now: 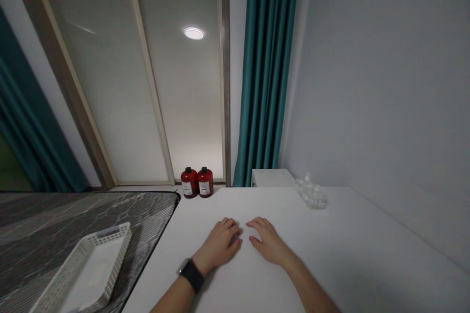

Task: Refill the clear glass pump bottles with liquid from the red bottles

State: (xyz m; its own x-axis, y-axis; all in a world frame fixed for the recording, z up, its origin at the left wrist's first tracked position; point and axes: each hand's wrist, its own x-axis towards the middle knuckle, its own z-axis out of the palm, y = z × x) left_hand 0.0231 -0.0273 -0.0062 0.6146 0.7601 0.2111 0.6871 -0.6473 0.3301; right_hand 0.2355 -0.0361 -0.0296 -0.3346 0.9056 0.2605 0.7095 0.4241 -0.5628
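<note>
My left hand (221,242) rests on the white table (253,283), its fingers curved and apart from the thumb, with nothing in them. A dark watch (191,274) is strapped round that wrist. Across a small gap, my right hand (267,240) lies on the same tabletop, fingers and thumb spread, also holding nothing. Beyond the left hand, at the table's far left corner, two red bottles (189,182) with black caps and white labels stand side by side. Several clear, transparent containers (311,193) sit in a cluster at the far right; their exact kind is hard to make out.
To the left, a white perforated basket (90,271) lies on a grey patterned mattress (44,234). Behind the table are a white cabinet (272,177), a teal curtain (267,73) and frosted sliding doors (183,88). A plain wall (385,83) borders the right side.
</note>
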